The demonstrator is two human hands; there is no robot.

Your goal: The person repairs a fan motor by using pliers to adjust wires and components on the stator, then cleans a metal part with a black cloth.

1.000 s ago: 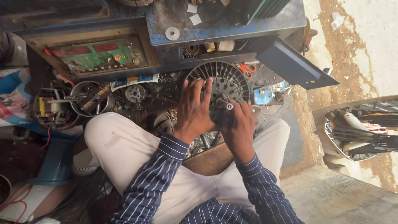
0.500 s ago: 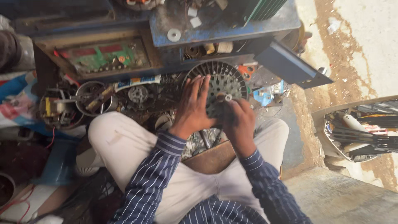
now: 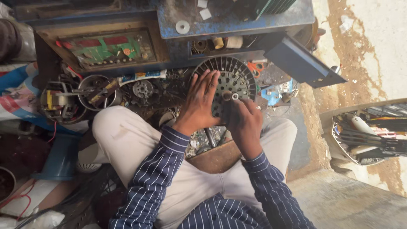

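The round grey slotted metal motor cover (image 3: 231, 82), upper centre of the frame above the knees, is steadied by the left hand (image 3: 198, 104) with fingers spread while the right hand (image 3: 243, 123) pinches its central shaft; a loosened hold could tip it into the scrap

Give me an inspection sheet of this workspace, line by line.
Surface: blue metal bench, worn and dusty.
Job's things: round vented motor cover, shaft end at its centre.
Clutter: white washer, green circuit board, motor parts, orange-handled scissors.
Grippers: left hand flat on the cover; right hand pinches at the shaft.
Cables: red wire at the left.
Surroundings: blue funnel, wooden block between the knees, concrete floor.
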